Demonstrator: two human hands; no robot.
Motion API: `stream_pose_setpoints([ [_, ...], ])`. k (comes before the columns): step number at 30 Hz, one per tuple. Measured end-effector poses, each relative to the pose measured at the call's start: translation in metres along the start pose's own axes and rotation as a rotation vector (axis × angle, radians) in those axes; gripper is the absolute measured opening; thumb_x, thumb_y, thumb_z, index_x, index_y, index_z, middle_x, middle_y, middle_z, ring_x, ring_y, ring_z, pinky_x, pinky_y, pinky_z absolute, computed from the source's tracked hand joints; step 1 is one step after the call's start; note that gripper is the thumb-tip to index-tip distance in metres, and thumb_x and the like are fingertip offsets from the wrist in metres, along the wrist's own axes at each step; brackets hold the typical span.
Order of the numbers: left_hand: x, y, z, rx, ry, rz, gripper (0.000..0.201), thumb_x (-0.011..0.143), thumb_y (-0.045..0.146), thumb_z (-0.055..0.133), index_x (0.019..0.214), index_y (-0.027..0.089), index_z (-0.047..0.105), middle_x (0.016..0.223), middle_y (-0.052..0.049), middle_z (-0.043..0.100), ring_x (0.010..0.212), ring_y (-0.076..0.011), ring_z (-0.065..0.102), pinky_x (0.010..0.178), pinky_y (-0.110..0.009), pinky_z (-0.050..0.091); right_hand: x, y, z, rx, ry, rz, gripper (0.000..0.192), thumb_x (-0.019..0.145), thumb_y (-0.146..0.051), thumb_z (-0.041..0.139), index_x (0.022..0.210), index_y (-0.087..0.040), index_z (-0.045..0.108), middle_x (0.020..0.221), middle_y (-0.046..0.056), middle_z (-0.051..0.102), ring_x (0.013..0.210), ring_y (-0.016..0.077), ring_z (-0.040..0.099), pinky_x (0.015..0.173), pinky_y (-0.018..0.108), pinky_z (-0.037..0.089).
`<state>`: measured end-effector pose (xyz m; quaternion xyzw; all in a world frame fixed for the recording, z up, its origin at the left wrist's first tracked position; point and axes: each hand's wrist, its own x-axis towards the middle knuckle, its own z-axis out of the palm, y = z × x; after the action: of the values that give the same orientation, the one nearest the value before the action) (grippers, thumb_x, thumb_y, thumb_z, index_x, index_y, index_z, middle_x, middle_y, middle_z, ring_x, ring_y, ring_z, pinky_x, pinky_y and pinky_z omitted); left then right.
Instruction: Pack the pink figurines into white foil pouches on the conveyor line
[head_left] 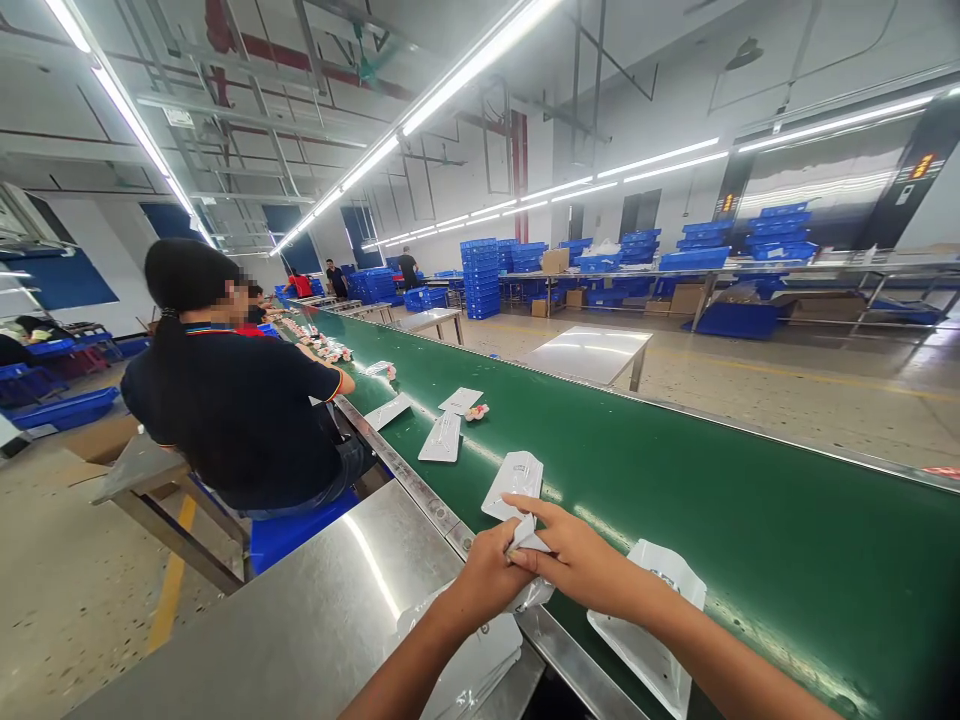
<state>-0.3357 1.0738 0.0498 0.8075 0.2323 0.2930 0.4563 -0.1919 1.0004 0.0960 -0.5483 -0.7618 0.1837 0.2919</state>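
My left hand (486, 572) is closed on a white plastic pouch (529, 537) above the near edge of the green conveyor belt (675, 440). My right hand (574, 556) pinches the same pouch with the thumb, its index finger stretched out to the left. Much of the pouch is hidden by my fingers. Just beyond lies another white pouch (514, 482) flat on the belt. A larger-looking white pouch (679, 585) lies partly under my right forearm. Below my left wrist, a stack of white pouches (480, 665) rests at the steel table's edge.
Farther along the belt lie several white pouches (441, 438) and a small pinkish item (476, 412). A co-worker (232, 410) sits at the left beside the belt. The steel table (300, 610) is at my near left. Blue crates (480, 280) stand stacked across the aisle.
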Motion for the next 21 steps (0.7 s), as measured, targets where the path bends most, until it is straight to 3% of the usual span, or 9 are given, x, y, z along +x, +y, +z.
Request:
stream_pose_setpoints([
  [2,0.005,0.002,-0.002,-0.120,-0.050,0.012,0.036,0.072,0.031,0.066,0.105,0.020,0.057,0.098,-0.003,0.063,0.088,-0.0213,0.056,0.077,-0.029,0.043,-0.003,0.006,-0.010,0.022,0.071,0.024,0.033,0.091,-0.039,0.040,0.083,-0.023,0.069,0.134,-0.001,0.044,0.107,0.0177,0.053,0.092,0.028,0.040],
  [5,0.017,-0.015,-0.013,-0.322,-0.059,0.075,0.067,0.074,0.042,0.064,0.132,0.022,0.037,0.134,-0.009,0.045,0.123,-0.0270,0.040,0.099,-0.036,0.035,-0.006,0.029,-0.022,-0.035,0.267,0.128,0.035,0.091,-0.040,0.037,0.079,-0.022,0.064,0.105,0.002,0.058,0.085,0.0145,0.058,0.076,0.025,0.044],
  [7,0.027,-0.038,-0.026,-0.358,0.078,0.063,0.062,0.081,0.048,0.054,0.133,0.021,0.036,0.138,-0.011,0.040,0.129,-0.0261,0.033,0.103,-0.039,0.031,-0.008,0.052,-0.027,-0.176,0.356,0.289,0.039,0.089,-0.044,0.036,0.067,-0.020,0.057,0.082,0.003,0.058,0.069,0.0148,0.056,0.063,0.026,0.042],
  [10,0.037,-0.081,-0.051,-0.300,0.352,-0.105,0.049,0.083,0.052,0.048,0.120,0.020,0.050,0.127,-0.012,0.052,0.121,-0.0251,0.044,0.100,-0.040,0.034,-0.013,0.086,-0.030,-0.330,0.386,0.484,0.042,0.087,-0.048,0.035,0.059,-0.020,0.048,0.070,0.002,0.055,0.061,0.0158,0.053,0.057,0.027,0.038],
  [13,0.037,-0.114,-0.072,-0.266,0.476,-0.200,0.045,0.082,0.054,0.048,0.110,0.019,0.057,0.117,-0.012,0.059,0.114,-0.0257,0.050,0.095,-0.040,0.038,-0.018,0.111,-0.034,-0.199,0.317,0.641,0.042,0.084,-0.054,0.036,0.063,-0.021,0.051,0.071,0.002,0.060,0.066,0.0179,0.057,0.058,0.027,0.039],
  [16,0.033,-0.132,-0.081,-0.271,0.523,-0.212,0.045,0.079,0.055,0.050,0.104,0.018,0.059,0.112,-0.012,0.062,0.112,-0.0261,0.051,0.092,-0.040,0.040,-0.023,0.131,-0.038,-0.119,0.201,0.739,0.039,0.081,-0.055,0.039,0.078,-0.022,0.059,0.081,0.003,0.065,0.075,0.0209,0.060,0.063,0.029,0.043],
  [21,0.030,-0.141,-0.082,-0.305,0.544,-0.203,0.041,0.078,0.051,0.055,0.102,0.019,0.061,0.110,-0.010,0.063,0.109,-0.0246,0.053,0.094,-0.038,0.039,-0.031,0.151,-0.039,-0.359,0.396,0.682,0.046,0.082,-0.055,0.037,0.106,-0.022,0.057,0.117,0.006,0.058,0.102,0.0260,0.055,0.078,0.038,0.044],
])
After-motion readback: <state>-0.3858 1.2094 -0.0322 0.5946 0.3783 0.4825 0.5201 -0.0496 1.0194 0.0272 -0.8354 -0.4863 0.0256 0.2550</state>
